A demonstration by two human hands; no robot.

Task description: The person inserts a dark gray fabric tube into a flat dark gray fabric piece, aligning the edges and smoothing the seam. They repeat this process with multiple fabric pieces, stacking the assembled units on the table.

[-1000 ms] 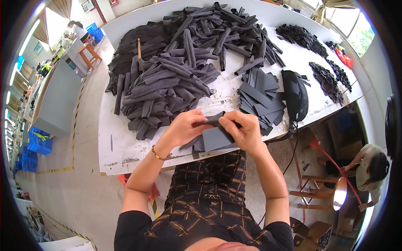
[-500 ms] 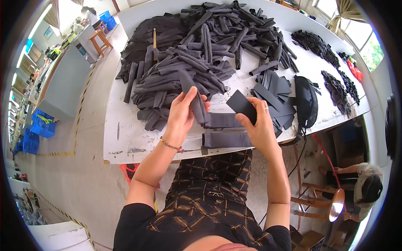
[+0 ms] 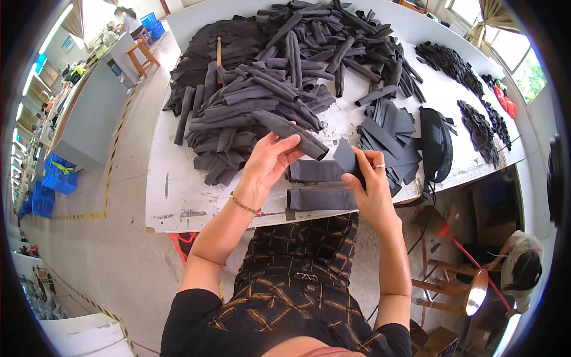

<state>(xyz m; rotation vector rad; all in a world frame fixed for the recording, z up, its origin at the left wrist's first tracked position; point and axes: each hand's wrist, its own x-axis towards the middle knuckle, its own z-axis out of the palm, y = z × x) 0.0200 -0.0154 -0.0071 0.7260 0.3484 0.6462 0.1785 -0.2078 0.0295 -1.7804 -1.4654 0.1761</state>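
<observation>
The white bench [image 3: 159, 196] carried a big heap of dark grey fabric tubes [image 3: 256, 98]. To the heap's right lay a loose stack of flat panels [image 3: 392, 134]; nearer the front edge, two flattened sleeves [image 3: 321, 200]. Above them, the left hand [image 3: 270, 159] gripped a single tube [image 3: 297, 137], its end near the small panel [image 3: 345, 157] pinched in the right hand [image 3: 373, 181].

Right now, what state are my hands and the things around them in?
Left hand, closed on a slanted fabric tube
Right hand, gripping a flat gray panel
Two tabletop tubes, lying flat
Gray panel stack, fanned out loosely
Tube pile, heaped untidily
Wooden stick, unheld
</observation>
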